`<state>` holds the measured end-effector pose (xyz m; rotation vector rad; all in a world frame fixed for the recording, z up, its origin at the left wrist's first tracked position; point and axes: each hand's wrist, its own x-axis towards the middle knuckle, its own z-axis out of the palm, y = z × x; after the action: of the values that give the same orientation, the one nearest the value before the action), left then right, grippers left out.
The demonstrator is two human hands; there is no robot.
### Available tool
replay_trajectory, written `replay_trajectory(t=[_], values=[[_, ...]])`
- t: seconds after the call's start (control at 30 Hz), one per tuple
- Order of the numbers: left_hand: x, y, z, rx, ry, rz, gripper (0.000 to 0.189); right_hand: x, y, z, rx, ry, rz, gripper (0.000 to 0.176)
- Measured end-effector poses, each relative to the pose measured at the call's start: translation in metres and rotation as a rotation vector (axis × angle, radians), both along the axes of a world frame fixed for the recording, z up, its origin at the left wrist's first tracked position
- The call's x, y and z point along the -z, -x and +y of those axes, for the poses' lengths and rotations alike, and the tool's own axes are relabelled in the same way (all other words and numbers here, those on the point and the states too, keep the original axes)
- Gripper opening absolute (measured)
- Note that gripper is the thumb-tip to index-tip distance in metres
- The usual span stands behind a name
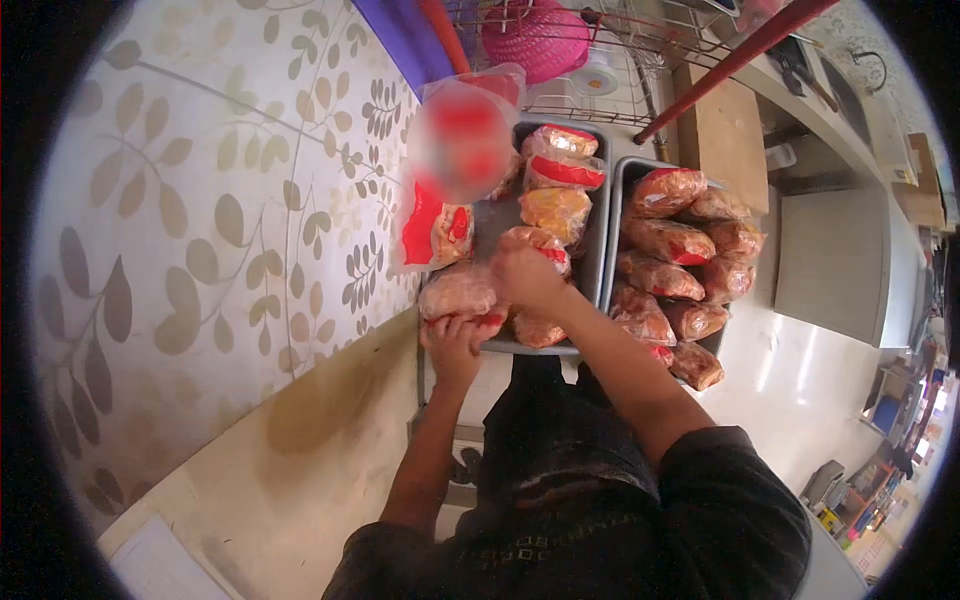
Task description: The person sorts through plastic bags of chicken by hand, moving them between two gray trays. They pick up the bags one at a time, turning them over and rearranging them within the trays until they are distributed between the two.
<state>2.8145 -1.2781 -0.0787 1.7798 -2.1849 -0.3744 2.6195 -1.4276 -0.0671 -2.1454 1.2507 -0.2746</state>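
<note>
A plastic-wrapped package of what looks like meat [457, 290] lies at the near left corner of a grey tray [606, 240]. My left hand [455, 345] grips its near edge, fingers curled over the wrap and a red printed part. Close by the package's right end is my right hand [530, 275], closed and a little blurred; what its fingers hold is hidden. Several similar packages in clear bags with red print, such as a yellowish one [555, 213], sit in the same tray. Another bagged package [453, 232] lies at the tray's left side, below a blurred patch.
A second grey tray [617, 190] to the right holds several more wrapped packages [665, 240]. Behind stands a wire rack [640, 50] with a pink basket [535, 40] and a red pole [735, 68]. A leaf-patterned wall [230, 200] borders the left side.
</note>
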Motion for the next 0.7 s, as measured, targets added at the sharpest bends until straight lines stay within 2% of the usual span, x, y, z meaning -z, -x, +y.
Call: replay_trajectory(t=[0.03, 0.1, 0.17, 0.2, 0.23, 0.3, 0.37, 0.47, 0.5, 0.57, 0.6, 0.67, 0.7], values=[[0.004, -0.009, 0.001, -0.012, 0.042, 0.002, 0.027, -0.003, -0.004, -0.011, 0.096, 0.039, -0.120, 0.026], [-0.036, -0.007, -0.011, 0.030, -0.064, 0.008, 0.022, -0.011, -0.018, -0.038, 0.294, 0.118, -0.359, 0.024], [-0.082, 0.007, -0.033, 0.059, -0.255, 0.054, 0.021, 0.010, -0.033, -0.060, 0.550, -0.177, -0.429, 0.022], [-0.090, 0.017, -0.047, 0.067, -0.103, 0.134, 0.025, 0.029, -0.037, -0.068, 0.673, -0.332, -0.461, 0.020], [-0.096, 0.026, -0.067, 0.079, 0.047, 0.209, 0.030, 0.057, -0.037, -0.076, 0.514, -0.196, -0.350, 0.023], [-0.128, 0.046, -0.119, -0.083, 0.261, 0.092, 0.049, 0.111, -0.039, -0.074, 0.211, 0.054, -0.132, 0.028], [-0.105, 0.050, -0.166, -0.276, 0.293, -0.142, 0.067, 0.091, -0.046, -0.063, 0.220, -0.064, -0.151, 0.033], [-0.068, 0.043, -0.203, -0.374, 0.075, -0.225, 0.076, 0.085, -0.052, -0.048, 0.286, -0.182, -0.267, 0.042], [-0.058, 0.040, -0.212, -0.412, -0.095, -0.200, 0.072, 0.086, -0.054, -0.043, 0.324, -0.211, -0.326, 0.045], [-0.041, 0.031, -0.223, -0.471, -0.453, -0.156, 0.067, 0.068, -0.053, -0.035, 0.506, -0.594, -0.502, 0.050], [-0.036, 0.023, -0.226, -0.332, -0.451, -0.218, 0.059, 0.059, -0.050, -0.027, 0.594, -0.795, -0.591, 0.053], [-0.032, 0.011, -0.232, -0.059, -0.433, -0.342, 0.046, 0.065, -0.042, -0.017, 0.495, -0.805, -0.596, 0.052], [-0.032, 0.012, -0.232, -0.097, -0.467, -0.280, 0.040, 0.069, -0.038, -0.015, 0.441, -0.805, -0.600, 0.053]])
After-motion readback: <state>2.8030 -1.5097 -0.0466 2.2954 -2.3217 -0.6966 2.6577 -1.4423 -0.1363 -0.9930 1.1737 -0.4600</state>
